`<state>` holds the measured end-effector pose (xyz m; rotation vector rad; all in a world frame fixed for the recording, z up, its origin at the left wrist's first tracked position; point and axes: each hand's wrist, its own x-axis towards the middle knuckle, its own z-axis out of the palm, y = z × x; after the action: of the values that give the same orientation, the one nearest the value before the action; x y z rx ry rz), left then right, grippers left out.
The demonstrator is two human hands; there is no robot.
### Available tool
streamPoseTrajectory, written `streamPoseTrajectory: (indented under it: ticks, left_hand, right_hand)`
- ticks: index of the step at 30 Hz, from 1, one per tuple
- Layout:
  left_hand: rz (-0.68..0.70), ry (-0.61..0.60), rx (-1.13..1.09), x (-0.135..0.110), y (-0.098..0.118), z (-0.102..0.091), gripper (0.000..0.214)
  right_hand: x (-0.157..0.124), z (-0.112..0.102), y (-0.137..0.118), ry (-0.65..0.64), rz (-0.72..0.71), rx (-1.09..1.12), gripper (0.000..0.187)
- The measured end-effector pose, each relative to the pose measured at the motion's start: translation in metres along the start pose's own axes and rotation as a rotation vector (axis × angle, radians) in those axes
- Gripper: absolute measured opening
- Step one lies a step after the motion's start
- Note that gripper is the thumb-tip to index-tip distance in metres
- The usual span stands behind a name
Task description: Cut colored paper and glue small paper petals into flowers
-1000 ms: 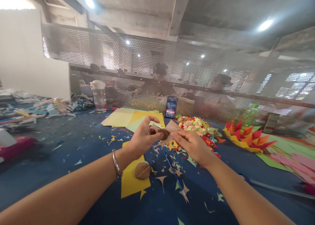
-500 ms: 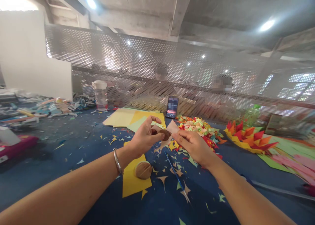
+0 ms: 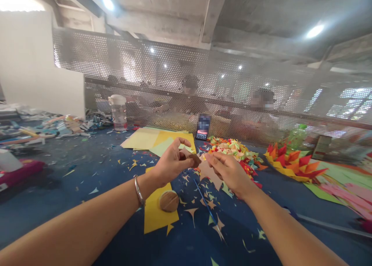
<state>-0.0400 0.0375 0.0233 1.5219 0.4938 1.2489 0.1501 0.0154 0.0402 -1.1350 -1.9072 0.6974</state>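
Observation:
Between the thumb and fingers of my left hand is a small brown piece, its full shape partly hidden by the fingers. My right hand pinches a pale pink paper with curved cutouts along its edge, hanging below the fingertips close to the brown piece. Below the hands lies a thin blue-handled tool with a pale pointed end. A round wooden-looking disc rests on a yellow paper sheet under my left wrist. Paper scraps are scattered around.
Yellow and pale sheets lie behind my left hand. A phone leans against the perforated metal screen. Folded paper pieces are heaped beyond my right hand, beside an orange-yellow paper flower. A bottle stands back left.
The pink paper in my right hand has turned and now hangs lower, where before part of it stuck up above the fingers. My left hand has hardly moved.

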Motion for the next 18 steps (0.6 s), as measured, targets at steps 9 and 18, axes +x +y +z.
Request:
streamPoseTrajectory:
  ticks: [9, 18]
  left_hand:
    - [-0.072, -0.045, -0.002, -0.004, 0.003, 0.007, 0.043]
    - [-0.212, -0.042, -0.096, -0.005, -0.003, 0.010, 0.044]
  right_hand:
    - [-0.001, 0.007, 0.000, -0.029, 0.019, 0.136, 0.031]
    - [0.001, 0.012, 0.005, -0.103, -0.016, 0.217, 0.017]
